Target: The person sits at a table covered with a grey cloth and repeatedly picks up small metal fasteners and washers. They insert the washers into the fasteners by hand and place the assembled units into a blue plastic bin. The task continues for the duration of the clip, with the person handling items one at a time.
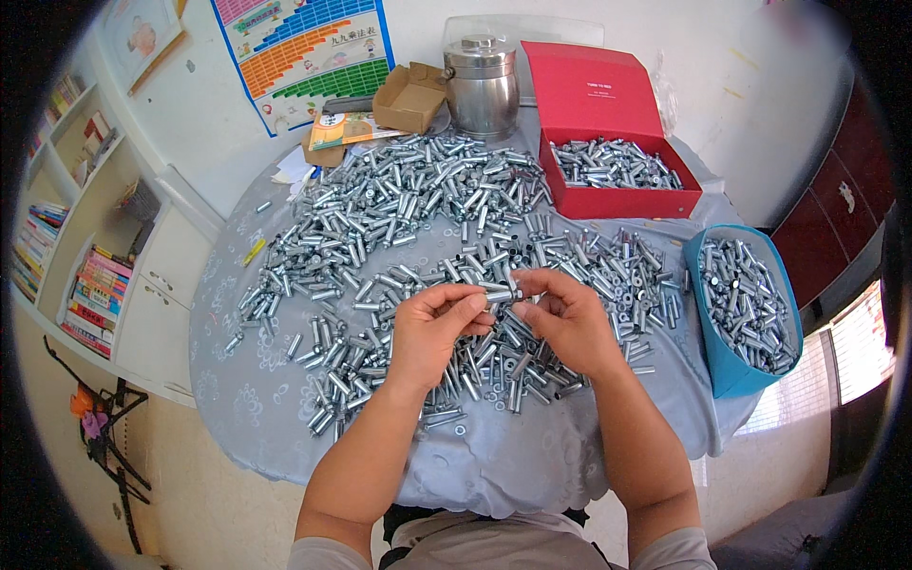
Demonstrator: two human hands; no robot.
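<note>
Round desk (285, 418) under grey cloth, strewn with metal sleeves (380, 209).

Both hands meet above the desk centre. Left hand (432, 332) and right hand (570, 318) each pinch one end of a short sleeve (501, 290); its long axis runs left to right between the fingertips, equally near both. Red box (617, 201) lies beyond, blue bin (724, 366) to the right, both holding more sleeves.
</note>
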